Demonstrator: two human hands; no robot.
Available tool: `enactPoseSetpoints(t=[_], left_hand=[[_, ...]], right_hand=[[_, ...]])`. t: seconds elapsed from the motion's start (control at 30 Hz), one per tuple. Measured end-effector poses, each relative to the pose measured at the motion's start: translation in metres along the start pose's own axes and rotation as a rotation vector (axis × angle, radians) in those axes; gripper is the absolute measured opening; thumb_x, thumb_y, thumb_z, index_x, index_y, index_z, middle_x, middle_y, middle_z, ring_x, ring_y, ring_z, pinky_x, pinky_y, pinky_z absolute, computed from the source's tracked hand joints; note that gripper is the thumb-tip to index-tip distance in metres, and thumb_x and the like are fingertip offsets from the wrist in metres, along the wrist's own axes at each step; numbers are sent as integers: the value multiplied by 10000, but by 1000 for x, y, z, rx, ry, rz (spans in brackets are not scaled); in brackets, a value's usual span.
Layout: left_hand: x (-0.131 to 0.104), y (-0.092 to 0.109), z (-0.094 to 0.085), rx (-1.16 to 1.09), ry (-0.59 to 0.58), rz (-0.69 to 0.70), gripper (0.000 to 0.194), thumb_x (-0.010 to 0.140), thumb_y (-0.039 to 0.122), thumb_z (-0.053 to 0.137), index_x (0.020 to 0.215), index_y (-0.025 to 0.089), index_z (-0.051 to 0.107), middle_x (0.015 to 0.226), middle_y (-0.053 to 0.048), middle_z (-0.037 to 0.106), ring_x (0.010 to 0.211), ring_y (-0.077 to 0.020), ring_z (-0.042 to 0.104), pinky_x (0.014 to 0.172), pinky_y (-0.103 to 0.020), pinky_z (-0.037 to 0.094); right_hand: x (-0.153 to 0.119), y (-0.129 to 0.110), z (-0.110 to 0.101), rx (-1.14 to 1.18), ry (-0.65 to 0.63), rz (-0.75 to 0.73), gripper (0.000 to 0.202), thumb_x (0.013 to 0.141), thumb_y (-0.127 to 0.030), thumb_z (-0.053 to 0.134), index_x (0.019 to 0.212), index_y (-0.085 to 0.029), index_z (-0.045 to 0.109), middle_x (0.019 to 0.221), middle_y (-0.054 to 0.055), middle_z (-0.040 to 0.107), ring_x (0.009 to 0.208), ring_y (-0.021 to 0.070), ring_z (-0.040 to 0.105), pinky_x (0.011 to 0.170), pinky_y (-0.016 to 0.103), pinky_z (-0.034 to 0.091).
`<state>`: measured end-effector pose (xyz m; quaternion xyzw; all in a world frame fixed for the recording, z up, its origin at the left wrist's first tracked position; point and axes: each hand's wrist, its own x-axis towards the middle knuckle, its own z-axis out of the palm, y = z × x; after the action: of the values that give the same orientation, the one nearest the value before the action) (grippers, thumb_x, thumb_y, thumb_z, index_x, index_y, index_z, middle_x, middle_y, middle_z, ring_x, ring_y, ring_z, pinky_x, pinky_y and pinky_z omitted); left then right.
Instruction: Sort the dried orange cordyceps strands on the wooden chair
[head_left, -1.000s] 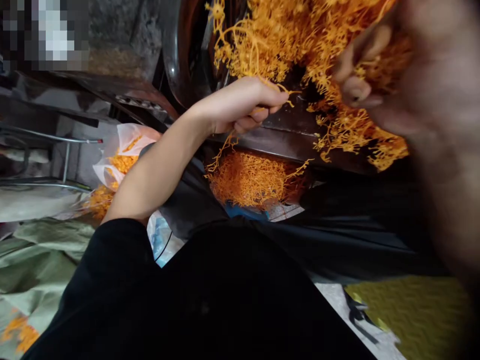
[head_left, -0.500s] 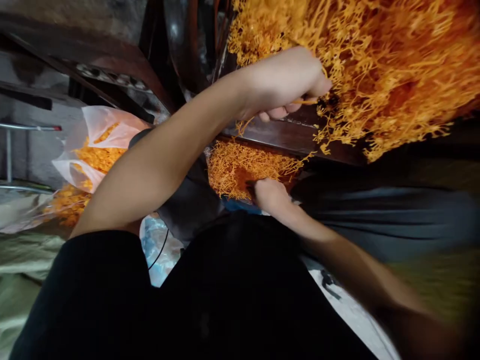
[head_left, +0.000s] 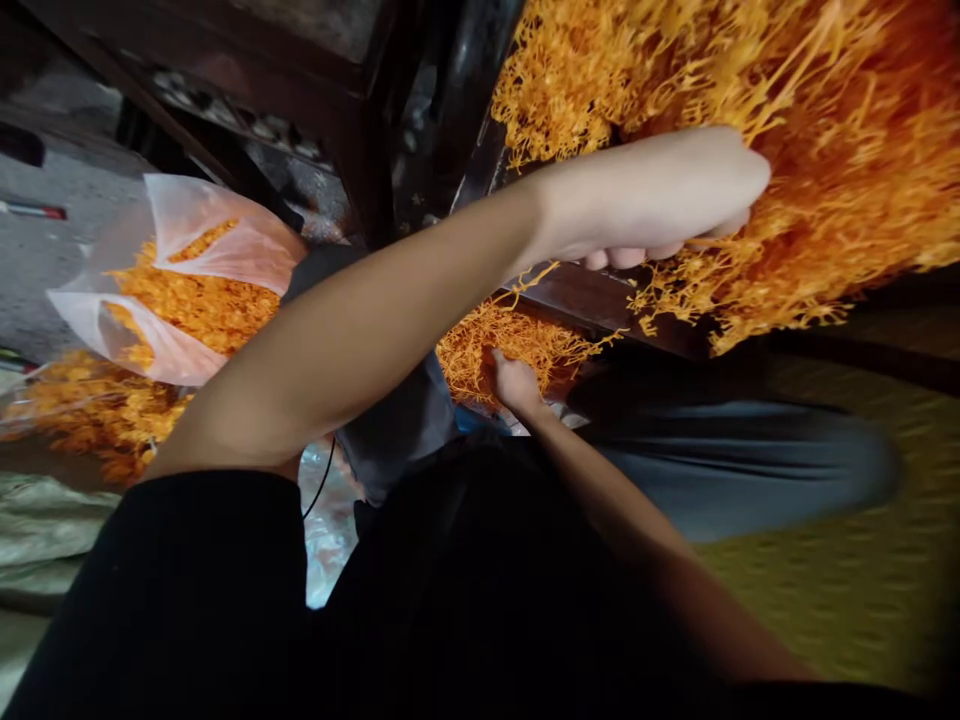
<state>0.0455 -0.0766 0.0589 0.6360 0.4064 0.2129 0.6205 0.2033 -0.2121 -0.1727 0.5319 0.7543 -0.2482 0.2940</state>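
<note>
My left hand [head_left: 667, 195] reaches across a big heap of orange, thin branching strands [head_left: 840, 170] that look like plastic stems. Its fingers are curled closed, and an orange branching stem [head_left: 536, 282] sticks out below the wrist; the grip itself is mostly hidden. Lower down, my right hand [head_left: 517, 383] is at the near edge of a smaller pile of similar orange strands [head_left: 551, 345]. The right fingers look closed, thumb side up, and what is in them cannot be made out.
A dark wooden ledge [head_left: 585, 295] runs between the two piles. To the left stands an open pinkish-white plastic bag [head_left: 225, 250] with orange pieces, beside more orange pieces [head_left: 97, 410]. A person's grey trouser leg [head_left: 750, 460] is at the right, above yellow textured flooring [head_left: 832, 590].
My left hand has moved right, farther over the big heap. My right hand has shifted slightly left at the smaller pile. The camera view has shifted too.
</note>
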Motion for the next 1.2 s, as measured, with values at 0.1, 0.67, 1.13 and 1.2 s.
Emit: enactPoseSetpoints(t=[0.1,0.67,1.13,1.2], left_hand=[[-5,-1,-2,12,-21,8,334,852,315,509,595,252,306,637,-11,267,533,-116,164,615,-376,56],[-8,-2,-4,-6,-56,-49,246,850,444,552,710,253,621,535,-6,267,555,-134,176,599,-360,83],[-6,2,1,-5,-71,-93,290,947,341,502,708,212,400,594,39,212,547,-74,158,623,-325,87],[-5,4,1,6,-81,-89,293,954,335,500,710,208,400,599,46,222,541,-62,160,625,-321,82]], right_hand=[[6,0,5,52,54,3,522,1073,-420,365,1532,-187,453,1099,191,755,1025,311,729,903,385,503],[-27,13,-1,714,355,-87,497,992,-658,414,1001,-192,587,914,105,709,758,205,646,745,313,496],[8,20,18,515,156,19,400,1002,-416,510,1220,-166,733,1009,154,773,991,263,719,912,329,493],[12,15,19,464,136,31,497,996,-404,535,1422,-163,623,1097,172,771,1050,275,720,948,345,493]])
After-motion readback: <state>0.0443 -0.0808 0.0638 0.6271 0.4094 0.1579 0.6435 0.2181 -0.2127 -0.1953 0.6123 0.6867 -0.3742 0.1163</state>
